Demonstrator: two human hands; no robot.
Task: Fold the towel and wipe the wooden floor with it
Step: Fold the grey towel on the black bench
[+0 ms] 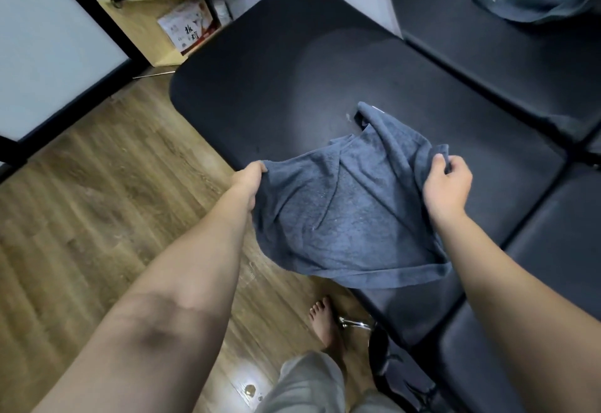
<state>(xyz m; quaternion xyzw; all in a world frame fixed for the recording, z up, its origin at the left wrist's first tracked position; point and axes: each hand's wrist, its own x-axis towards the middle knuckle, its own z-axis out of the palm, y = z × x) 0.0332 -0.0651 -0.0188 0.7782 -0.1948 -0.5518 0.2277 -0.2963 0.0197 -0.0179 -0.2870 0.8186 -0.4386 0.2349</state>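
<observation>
Left hand (248,178) grips the left edge of the towel (344,217), fingers curled round the cloth with the thumb on top. Right hand (447,181) pinches the opposite upper edge, fingers closed over a bunched fold. The towel, grey-blue terry, hangs slack between the two hands, its far corner trailing on the black padded bench (292,71) and its lower hem draped over the bench's near edge. Judged light, soft and limp: it will sag wherever unsupported and is not fragile or slippery. Best held at corners or hems, so that edges can be brought together squarely for folding. The wooden floor (97,201) lies below and to the left, not yet touched by the towel. A bare foot (323,318) stands beside the bench.
</observation>
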